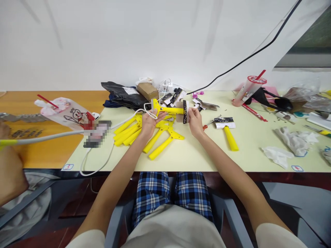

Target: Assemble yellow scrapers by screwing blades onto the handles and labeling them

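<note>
A yellow scraper (pixel 173 110) is held crosswise above the table. My left hand (pixel 150 121) holds it by the wide head, with some fingers stretched along the handle. At the handle's other end, my right hand (pixel 196 120) pinches a black-and-white packaging card (pixel 185 111) that stands around or against the handle; which one I cannot tell. Below my left hand, several bare yellow scraper handles (pixel 161 147) lie in a pile. To the right of my right hand lies another yellow scraper (pixel 230 138), its head covered by a card (pixel 224 122).
More cards (pixel 177 97) lie behind my hands, near a black plastic bag (pixel 122 94) and a brown box (pixel 148 91). A white cable (pixel 126 121) runs in from the left. Drink cups (pixel 71 115) stand on both sides. Crumpled tissues (pixel 278 156) lie right; another person's arm (pixel 11 172) shows left.
</note>
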Demonstrator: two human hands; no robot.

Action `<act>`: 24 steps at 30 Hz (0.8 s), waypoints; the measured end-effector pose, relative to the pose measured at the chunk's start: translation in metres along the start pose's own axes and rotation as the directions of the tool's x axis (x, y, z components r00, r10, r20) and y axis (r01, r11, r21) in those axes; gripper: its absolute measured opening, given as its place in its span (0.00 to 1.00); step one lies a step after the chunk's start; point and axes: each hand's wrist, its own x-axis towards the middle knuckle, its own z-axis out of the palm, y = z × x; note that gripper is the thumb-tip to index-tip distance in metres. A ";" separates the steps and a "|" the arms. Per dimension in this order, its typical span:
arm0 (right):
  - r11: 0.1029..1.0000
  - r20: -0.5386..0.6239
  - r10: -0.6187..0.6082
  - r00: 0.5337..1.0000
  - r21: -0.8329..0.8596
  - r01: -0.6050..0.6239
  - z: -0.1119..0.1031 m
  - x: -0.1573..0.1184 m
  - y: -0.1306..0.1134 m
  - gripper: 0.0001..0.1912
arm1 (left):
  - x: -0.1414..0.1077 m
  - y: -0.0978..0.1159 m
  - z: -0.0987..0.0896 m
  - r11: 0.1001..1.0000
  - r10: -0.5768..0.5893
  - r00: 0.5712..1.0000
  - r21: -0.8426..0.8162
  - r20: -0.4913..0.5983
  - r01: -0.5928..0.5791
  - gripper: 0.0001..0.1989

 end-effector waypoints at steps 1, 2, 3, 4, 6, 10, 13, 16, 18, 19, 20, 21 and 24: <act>0.999 -0.028 0.014 1.000 0.031 -0.013 0.001 -0.001 -0.002 0.28 | 0.000 0.000 0.000 1.000 0.006 1.000 -0.009 -0.001 -0.006 0.18; 0.998 -0.050 0.024 0.998 0.053 -0.021 0.002 -0.002 -0.005 0.30 | 0.001 0.000 0.000 1.000 0.010 1.000 -0.015 -0.002 -0.010 0.19; 0.998 -0.062 0.031 0.998 0.061 -0.027 0.002 -0.002 -0.007 0.31 | 0.001 0.000 0.000 1.000 0.010 1.000 -0.018 -0.004 -0.010 0.19; 0.998 -0.062 0.037 0.997 0.056 -0.034 0.002 -0.003 -0.009 0.33 | 0.001 0.001 0.000 1.000 0.007 1.000 -0.019 -0.004 -0.007 0.19; 0.999 -0.052 0.043 0.998 0.033 -0.042 0.002 -0.003 -0.012 0.34 | 0.000 0.002 0.001 1.000 0.000 1.000 -0.017 -0.004 0.000 0.20; 1.000 -0.036 0.028 0.999 0.009 -0.027 0.001 -0.003 -0.014 0.34 | -0.001 0.004 0.002 1.000 -0.014 1.000 -0.004 0.011 0.014 0.19; 0.999 -0.032 -0.001 0.999 0.044 0.002 0.001 -0.005 -0.014 0.32 | -0.003 0.006 0.003 1.000 -0.026 0.999 0.009 0.038 0.025 0.18; 0.997 -0.036 -0.007 0.999 0.072 0.009 0.002 -0.007 -0.014 0.32 | -0.004 0.006 0.004 0.998 -0.056 0.996 0.011 0.071 0.055 0.17; 0.997 -0.044 -0.002 0.999 0.071 0.006 0.002 -0.007 -0.015 0.33 | -0.004 0.005 0.005 0.997 -0.075 0.993 0.017 0.096 0.074 0.17; 0.998 -0.045 -0.001 0.999 0.070 0.004 0.002 -0.008 -0.016 0.33 | -0.005 0.005 0.005 0.997 -0.079 0.991 0.022 0.108 0.077 0.17; 0.998 -0.046 0.001 0.999 0.068 0.002 0.002 -0.008 -0.018 0.33 | -0.005 0.005 0.005 0.997 -0.079 0.990 0.028 0.117 0.076 0.17; 0.998 -0.047 0.003 0.999 0.068 0.000 0.002 -0.009 -0.020 0.33 | -0.005 0.005 0.004 0.997 -0.078 0.989 0.034 0.122 0.075 0.16; 0.998 -0.039 0.018 0.999 0.061 -0.016 0.002 -0.011 -0.026 0.32 | -0.004 0.005 0.003 0.996 -0.084 0.989 0.047 0.121 0.078 0.18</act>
